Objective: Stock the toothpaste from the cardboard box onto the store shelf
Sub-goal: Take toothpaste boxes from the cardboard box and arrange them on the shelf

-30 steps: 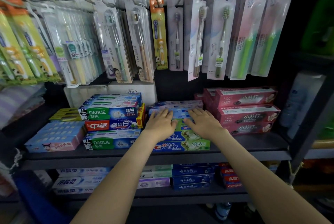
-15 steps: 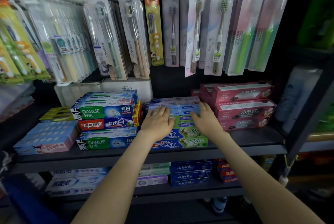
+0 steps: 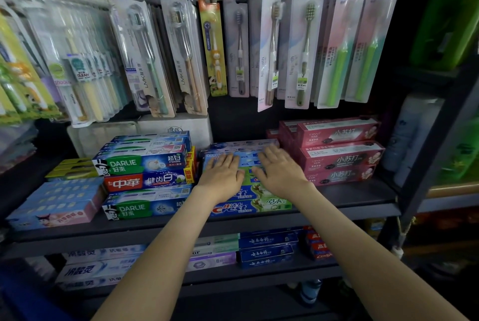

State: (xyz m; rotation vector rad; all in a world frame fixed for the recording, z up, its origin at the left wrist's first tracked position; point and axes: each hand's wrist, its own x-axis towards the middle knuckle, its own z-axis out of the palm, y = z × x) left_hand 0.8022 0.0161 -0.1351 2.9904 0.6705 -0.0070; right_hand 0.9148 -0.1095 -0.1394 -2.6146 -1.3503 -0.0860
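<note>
A: Item one, hands. What are they doing?

B: Left hand and right hand are both lying palm down, fingers spread flat, on top of the middle stack of toothpaste boxes. Neither is curling around anything; both are open and pressing on the top layer, gripping nothing.

A: Where is that stack sitting?

B: It is resting on the dark upper shelf, its front box showing a Crest label at the shelf's front edge. The hands are covering the boxes further back, which are looking pale blue.

A: Neighbours?

B: To the left, the Darlie stack is standing just beside it, with a red and blue box sandwiched in the middle. Further left, a low pile of pale blue and pink boxes is lying near the shelf's end. To the right, the pink boxes are sitting three high, close to the right hand.

A: Above and below?

B: Carded toothbrushes are hanging in rows from pegs across the back panel. On the lower shelf, more boxes are lying flat, among them dark blue ones, partly hidden by the forearms.

A: The cardboard box?

B: It is not showing up anywhere here.
</note>
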